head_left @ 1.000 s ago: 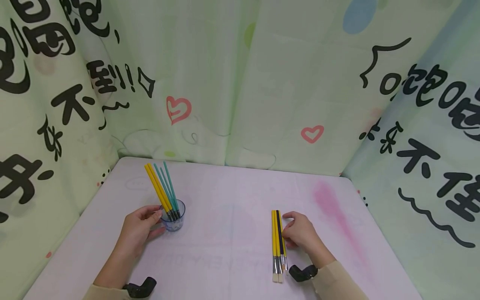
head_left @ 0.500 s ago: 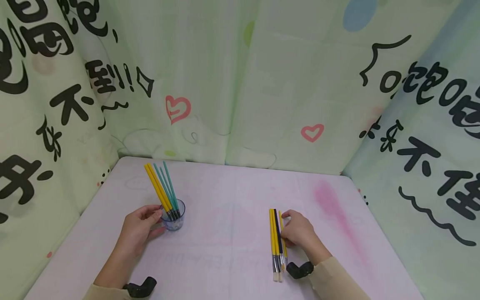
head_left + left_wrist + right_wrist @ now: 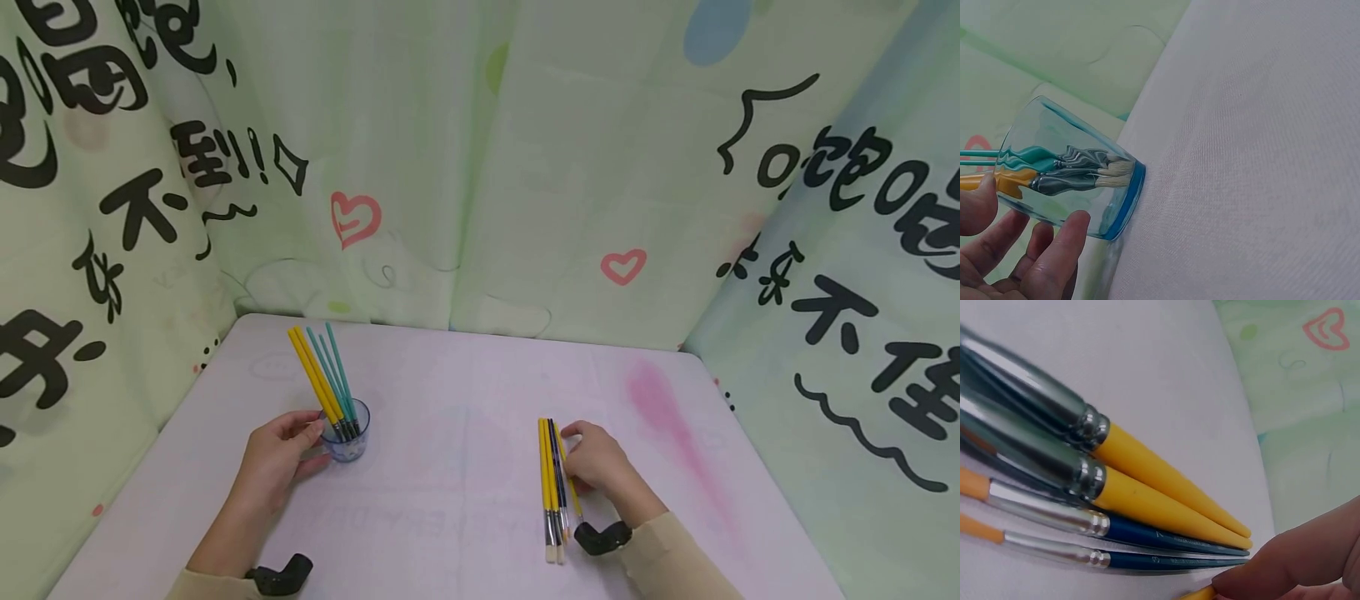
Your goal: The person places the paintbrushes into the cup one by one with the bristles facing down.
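My left hand (image 3: 281,454) holds a clear glass cup (image 3: 347,451) by its left side, thumb near the rim. Inside lean several paintbrushes with yellow (image 3: 312,367) and teal handles (image 3: 341,371), bristles down, as the left wrist view also shows at the cup's blue-tinted base (image 3: 1127,206). On the right, my right hand (image 3: 597,462) pinches a yellow-handled paintbrush (image 3: 576,497) near its handle end; in the right wrist view only a short piece of that handle (image 3: 1197,594) shows. Left of it lie two yellow brushes (image 3: 1147,497) and two dark blue ones (image 3: 1141,532), side by side.
A pale pinkish cloth (image 3: 450,450) covers the table, with a pink stain (image 3: 667,408) at the right. Behind and on both sides hangs a light green curtain (image 3: 555,167) printed with black characters and hearts. Black wrist mounts (image 3: 281,575) sit on both sleeves.
The right-hand yellow brush has swung at its bristle end away from the row, to the right. The row shifted slightly left earlier. My left hand and the cup have stayed put.
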